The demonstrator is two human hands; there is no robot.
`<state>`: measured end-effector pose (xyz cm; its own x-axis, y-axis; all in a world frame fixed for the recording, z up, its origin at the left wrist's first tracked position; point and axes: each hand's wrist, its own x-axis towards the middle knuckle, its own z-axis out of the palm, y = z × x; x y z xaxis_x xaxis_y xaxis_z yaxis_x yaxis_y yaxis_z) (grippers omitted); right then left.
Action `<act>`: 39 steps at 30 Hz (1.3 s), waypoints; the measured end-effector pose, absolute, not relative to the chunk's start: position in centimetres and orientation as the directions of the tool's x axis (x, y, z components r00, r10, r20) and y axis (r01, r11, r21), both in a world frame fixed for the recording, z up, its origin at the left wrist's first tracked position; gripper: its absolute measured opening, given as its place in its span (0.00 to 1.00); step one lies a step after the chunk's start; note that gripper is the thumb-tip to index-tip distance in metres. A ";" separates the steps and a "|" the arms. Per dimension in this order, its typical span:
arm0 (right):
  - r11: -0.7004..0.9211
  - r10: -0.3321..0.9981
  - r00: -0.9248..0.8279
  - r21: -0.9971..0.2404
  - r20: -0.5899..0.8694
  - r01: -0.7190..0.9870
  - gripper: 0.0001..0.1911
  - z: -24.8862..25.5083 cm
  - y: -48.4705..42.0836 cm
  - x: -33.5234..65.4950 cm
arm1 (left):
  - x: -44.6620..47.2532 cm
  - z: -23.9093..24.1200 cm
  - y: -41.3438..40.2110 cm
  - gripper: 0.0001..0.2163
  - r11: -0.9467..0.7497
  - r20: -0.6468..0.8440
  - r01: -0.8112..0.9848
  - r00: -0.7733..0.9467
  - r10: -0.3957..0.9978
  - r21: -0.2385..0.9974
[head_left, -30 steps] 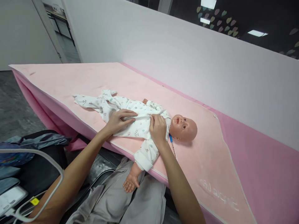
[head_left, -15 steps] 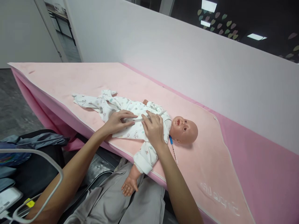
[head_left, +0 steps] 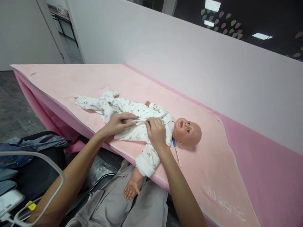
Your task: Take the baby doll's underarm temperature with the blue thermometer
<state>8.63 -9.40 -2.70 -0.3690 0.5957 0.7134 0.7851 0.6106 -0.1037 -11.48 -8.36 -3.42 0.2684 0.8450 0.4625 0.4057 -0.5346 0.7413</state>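
A baby doll [head_left: 188, 131] lies on its back on a pink padded table [head_left: 94, 78], head to the right. It wears a white printed sleepsuit [head_left: 132, 110]. My left hand [head_left: 117, 123] rests on the suit's belly, fingers pinched on the front seam. My right hand [head_left: 155, 132] lies on the doll's chest, fingers curled and pinching the same front edge of the suit. The doll's bare near arm [head_left: 131, 187] hangs over the table's near edge. A thin thermometer with a blue end [head_left: 175, 149] lies beside the doll's neck.
A white partition wall [head_left: 189, 63] runs along the far side of the table. Grey cloth [head_left: 118, 201] covers my lap below the table edge. At the lower left are a white cable [head_left: 47, 164], a dark bag [head_left: 35, 142] and a white device [head_left: 9, 201].
My right hand has shifted along the doll's chest, first flattening leftwards, then curling back into a pinch on the suit's front seam. My left hand has barely moved.
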 end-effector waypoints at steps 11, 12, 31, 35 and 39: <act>0.597 0.583 -0.373 -0.069 0.722 0.799 0.09 -2.9 -9.3 8.6 | -11.2 -3.2 -8.4 0.13 -0.508 0.455 0.380 0.225 0.861 0.773; 0.597 0.582 -0.375 -0.066 0.721 0.800 0.09 -2.9 -9.3 8.6 | -11.2 -3.2 -8.5 0.13 -0.502 0.451 0.375 0.221 0.865 0.779; 0.594 0.592 -0.364 -0.084 0.719 0.800 0.09 -2.9 -9.2 8.6 | -11.0 -4.0 -8.3 0.12 -0.516 0.488 0.439 0.185 0.853 0.736; 0.597 0.595 -0.369 -0.085 0.714 0.798 0.11 -2.9 -9.2 8.6 | -11.0 -3.7 -8.4 0.13 -0.490 0.457 0.426 0.185 0.870 0.760; 0.595 0.597 -0.373 -0.081 0.710 0.799 0.11 -2.9 -9.2 8.6 | -11.0 -3.5 -8.4 0.12 -0.495 0.461 0.448 0.192 0.867 0.745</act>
